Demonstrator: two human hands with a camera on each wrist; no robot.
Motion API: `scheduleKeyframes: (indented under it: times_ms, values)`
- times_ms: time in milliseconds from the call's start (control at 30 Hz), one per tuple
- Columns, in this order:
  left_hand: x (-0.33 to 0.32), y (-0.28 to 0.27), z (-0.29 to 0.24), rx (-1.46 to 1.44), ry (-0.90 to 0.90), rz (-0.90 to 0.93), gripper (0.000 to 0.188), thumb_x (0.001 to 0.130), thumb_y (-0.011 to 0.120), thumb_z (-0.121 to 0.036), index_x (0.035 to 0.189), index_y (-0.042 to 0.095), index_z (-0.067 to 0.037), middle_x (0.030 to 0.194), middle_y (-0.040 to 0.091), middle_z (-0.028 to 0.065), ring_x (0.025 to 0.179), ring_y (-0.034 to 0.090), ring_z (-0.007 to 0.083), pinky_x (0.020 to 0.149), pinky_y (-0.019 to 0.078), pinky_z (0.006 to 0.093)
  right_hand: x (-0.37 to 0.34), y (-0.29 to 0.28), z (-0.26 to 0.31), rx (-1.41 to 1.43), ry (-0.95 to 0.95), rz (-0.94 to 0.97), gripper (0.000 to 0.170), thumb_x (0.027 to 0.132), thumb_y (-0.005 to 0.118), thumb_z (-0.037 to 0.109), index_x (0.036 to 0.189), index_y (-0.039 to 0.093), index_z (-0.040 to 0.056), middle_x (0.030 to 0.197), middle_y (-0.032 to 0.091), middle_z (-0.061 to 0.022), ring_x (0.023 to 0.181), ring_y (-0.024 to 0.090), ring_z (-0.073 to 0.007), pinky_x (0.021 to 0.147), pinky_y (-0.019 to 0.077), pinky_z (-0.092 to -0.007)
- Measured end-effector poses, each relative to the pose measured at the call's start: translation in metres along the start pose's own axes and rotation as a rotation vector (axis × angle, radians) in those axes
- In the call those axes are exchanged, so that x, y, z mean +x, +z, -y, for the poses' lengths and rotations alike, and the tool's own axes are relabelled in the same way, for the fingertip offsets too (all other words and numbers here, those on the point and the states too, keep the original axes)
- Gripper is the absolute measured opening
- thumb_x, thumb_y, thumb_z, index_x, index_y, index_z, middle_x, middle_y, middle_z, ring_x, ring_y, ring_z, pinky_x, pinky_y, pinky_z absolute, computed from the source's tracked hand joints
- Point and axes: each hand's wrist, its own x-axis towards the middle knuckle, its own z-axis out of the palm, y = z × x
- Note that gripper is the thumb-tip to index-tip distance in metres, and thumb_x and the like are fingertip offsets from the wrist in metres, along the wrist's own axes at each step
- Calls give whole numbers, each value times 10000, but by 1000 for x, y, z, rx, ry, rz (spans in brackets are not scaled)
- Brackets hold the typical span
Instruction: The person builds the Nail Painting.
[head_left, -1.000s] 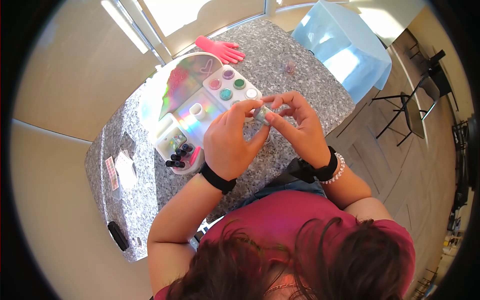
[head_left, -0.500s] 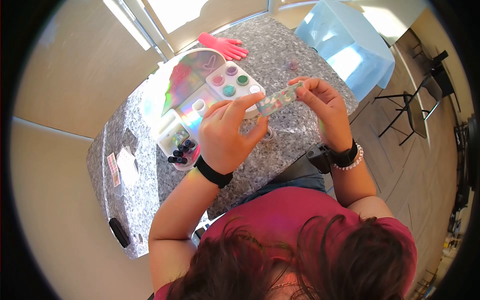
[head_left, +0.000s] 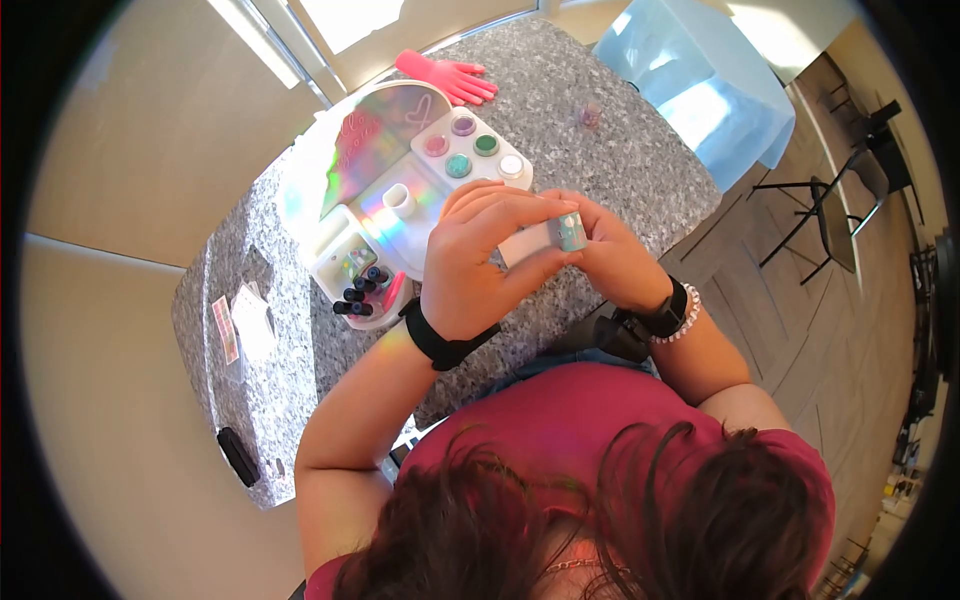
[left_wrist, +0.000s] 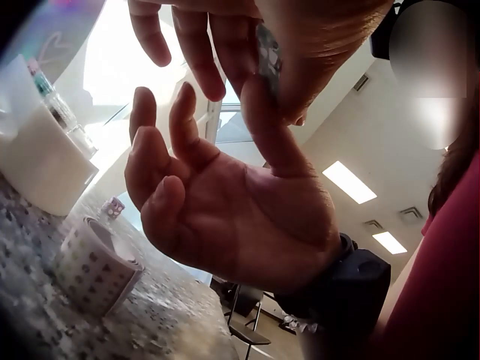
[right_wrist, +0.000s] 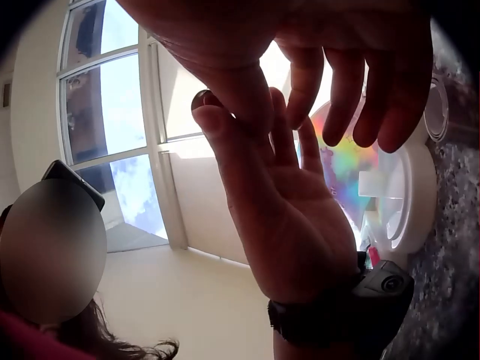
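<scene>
Two hands, your left (head_left: 465, 262) and right (head_left: 625, 265), pinch a curled patterned strip (head_left: 572, 232) at thumb and fingertips above the granite table (head_left: 640, 165). You appear to be at the coiling-or-uncoiling step; next likely calls for even tension.

Pink script (head_left: 354, 143) on the iridescent panel (head_left: 393, 138) is too blurred to read; a heart outline (head_left: 423, 109) stands beside it

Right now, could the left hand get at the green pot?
Probably yes: nothing visible lies over the green pot, and it sits close to the left hand. That hand pinches a patterned strip, though, so it would likely have to let go first.
</scene>
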Motion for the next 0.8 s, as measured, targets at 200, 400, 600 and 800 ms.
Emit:
scheduleKeyframes:
  times_ms: [200,400,600,800]
  values:
    - [3,-4,3,232,14,-73,401,792,939,-210,1169,820,-150,1031,804,54,1005,740,278,1008,493,446,1,-16,19,147,66,1,529,1066,647,188,1546,515,10,1383,695,-123,1259,691,-187,1072,572,-370]
    - [2,-4,-1,373,24,-55,390,769,936,-172,1144,830,-152,1087,807,41,1083,741,268,1063,484,456,-3,-5,18,472,3,194,634,1063,645,227,1616,426,9,1471,629,-138,1257,691,-232,1119,538,-399]
    - [-2,-3,-5,521,68,-99,375,777,924,-176,1141,835,-170,1098,810,18,1090,746,226,1114,455,469,2,-4,11,171,-14,2,516,1113,695,218,1550,490,35,1428,644,-101,1247,704,-202,1069,571,-369]
    - [-1,-3,-3,521,64,-114,382,789,935,-203,1157,834,-178,1120,816,10,1089,747,218,1106,451,455,7,-11,7,316,5,50,303,1138,669,207,1388,610,45,1271,723,-80,1212,742,-200,1011,625,-345]
